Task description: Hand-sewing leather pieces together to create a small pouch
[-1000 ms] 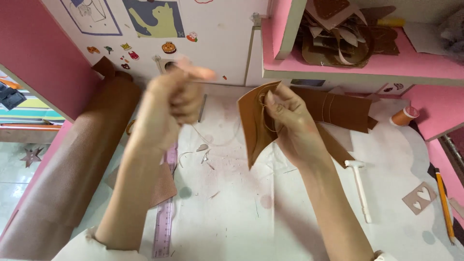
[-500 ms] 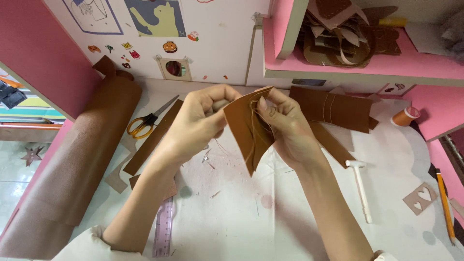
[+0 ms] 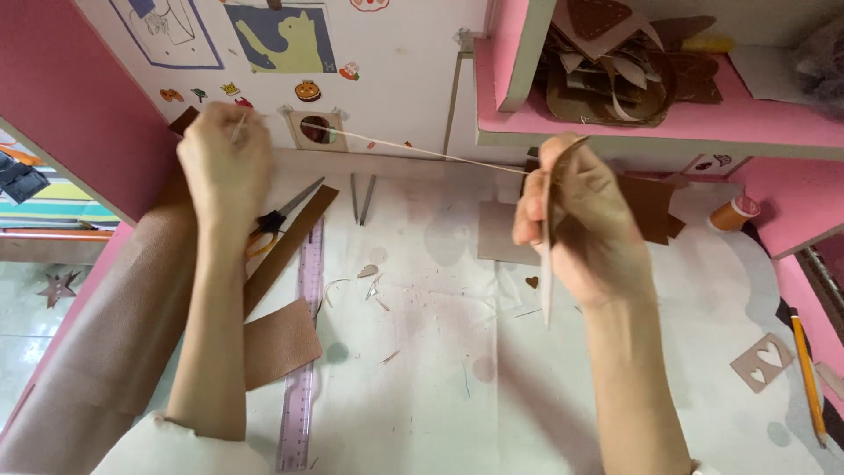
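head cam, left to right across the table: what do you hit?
Brown leather roll → left hand pulling thread → purple ruler → right hand holding a leather piece → orange thread spool → heart stencil → pencil.

Brown leather piece, pale cream thread, translucent purple ruler, pink shelf, orange-handled scissors

There is one pair of scissors at 9 o'clock and one ruler at 7. One pencil, one thread spool and one heart stencil lie around 3 to 4 o'clock.
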